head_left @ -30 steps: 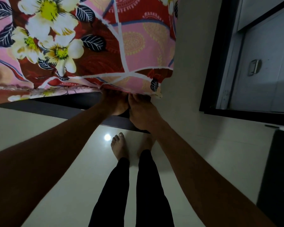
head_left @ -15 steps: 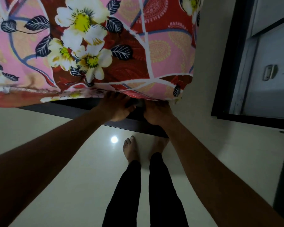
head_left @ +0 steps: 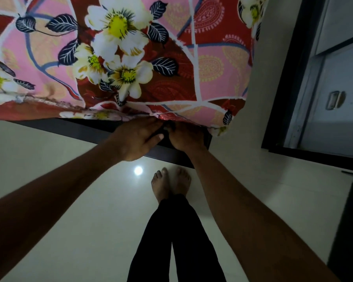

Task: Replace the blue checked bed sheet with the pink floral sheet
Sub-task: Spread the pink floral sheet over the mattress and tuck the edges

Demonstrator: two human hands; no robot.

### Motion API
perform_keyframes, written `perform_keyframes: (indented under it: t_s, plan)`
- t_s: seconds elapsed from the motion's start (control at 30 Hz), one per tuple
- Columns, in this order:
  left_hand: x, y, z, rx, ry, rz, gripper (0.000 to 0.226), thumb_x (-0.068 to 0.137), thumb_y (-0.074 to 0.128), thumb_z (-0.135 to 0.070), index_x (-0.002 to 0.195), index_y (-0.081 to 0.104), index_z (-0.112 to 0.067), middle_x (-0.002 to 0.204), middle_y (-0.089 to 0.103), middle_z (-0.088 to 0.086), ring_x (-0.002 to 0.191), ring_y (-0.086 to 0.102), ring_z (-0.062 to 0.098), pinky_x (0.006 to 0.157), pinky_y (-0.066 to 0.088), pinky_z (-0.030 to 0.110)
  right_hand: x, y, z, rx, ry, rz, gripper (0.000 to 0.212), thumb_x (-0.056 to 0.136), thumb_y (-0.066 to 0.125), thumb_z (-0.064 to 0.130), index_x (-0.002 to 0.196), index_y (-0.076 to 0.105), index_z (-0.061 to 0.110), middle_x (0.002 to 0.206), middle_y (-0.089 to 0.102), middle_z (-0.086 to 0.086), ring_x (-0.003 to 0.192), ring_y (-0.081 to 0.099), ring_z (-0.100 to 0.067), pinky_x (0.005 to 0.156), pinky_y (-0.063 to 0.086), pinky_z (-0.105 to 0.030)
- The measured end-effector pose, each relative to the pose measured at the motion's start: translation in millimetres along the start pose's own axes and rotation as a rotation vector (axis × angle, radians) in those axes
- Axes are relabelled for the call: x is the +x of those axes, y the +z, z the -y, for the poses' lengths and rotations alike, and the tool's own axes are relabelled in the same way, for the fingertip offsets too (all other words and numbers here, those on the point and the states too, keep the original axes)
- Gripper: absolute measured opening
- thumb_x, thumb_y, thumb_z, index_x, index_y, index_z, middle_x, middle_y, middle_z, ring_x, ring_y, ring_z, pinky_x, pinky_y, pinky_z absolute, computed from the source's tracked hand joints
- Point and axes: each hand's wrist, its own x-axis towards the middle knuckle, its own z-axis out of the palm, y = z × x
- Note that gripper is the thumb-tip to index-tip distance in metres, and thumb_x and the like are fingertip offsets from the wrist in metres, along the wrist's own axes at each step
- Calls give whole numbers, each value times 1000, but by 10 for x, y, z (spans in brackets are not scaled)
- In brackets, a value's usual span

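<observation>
Nearest the camera, two legs in black trousers (head_left: 177,241) are standing on a glossy pale floor (head_left: 69,210), bare feet (head_left: 170,184) pointing at the bed and a round light reflection (head_left: 138,170) showing just left of them. Both forearms are reaching forward to the bed's near edge.

Left hand (head_left: 137,137): fingers lying straight and close together, thumb out to the right, fingertips touching the underside of the hem of the pink floral sheet (head_left: 171,58).

Right hand (head_left: 186,139): sitting just right of the left, almost touching it, with its back facing the camera. Its fingers are going under the hem, so I cannot tell whether it is gripping.

Both hands are working over the dark bed frame (head_left: 86,127), near its right corner.

Sheet is covering the bed top, filling the far left and centre, with its edge hanging over the near side and the right corner drooping loose.

Far right, a dark-framed grey door (head_left: 334,129) with a metal handle (head_left: 334,100) is showing beyond a pale wall (head_left: 263,78).
</observation>
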Motion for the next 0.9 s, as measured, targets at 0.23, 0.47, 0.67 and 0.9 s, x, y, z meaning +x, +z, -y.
perform_keyframes:
  t_s: [0.23,0.47,0.67,0.9]
  plan:
    - [178,-311,65,111,-160,435,74,95,10,-69,158,3,-31,167,10,5,153,8,32,121,17,55,-119,-112,-84,151,-74,100,48,108,28,41,130,56,9,124,62,-16,115,59,-35,95,47,-43]
    - [102,-548,-102,-41,-241,374,51,106,32,-37,149,40,-10,156,37,14,146,30,31,120,18,41,-537,-161,372,334,-255,-71,41,104,46,24,142,52,9,149,50,-9,140,42,-25,114,34,-35]
    - [-171,-862,22,-112,-169,203,52,99,29,-40,134,58,-14,135,60,16,123,55,34,99,43,40,201,-65,579,185,-289,160,44,84,38,26,79,78,8,94,72,-15,91,68,-34,82,58,-40]
    - [-220,-998,440,29,-278,340,63,101,17,-54,149,42,-21,155,41,11,141,39,33,114,33,47,93,-102,963,218,-109,-21,55,104,26,38,139,52,5,142,48,-23,131,43,-42,107,37,-54]
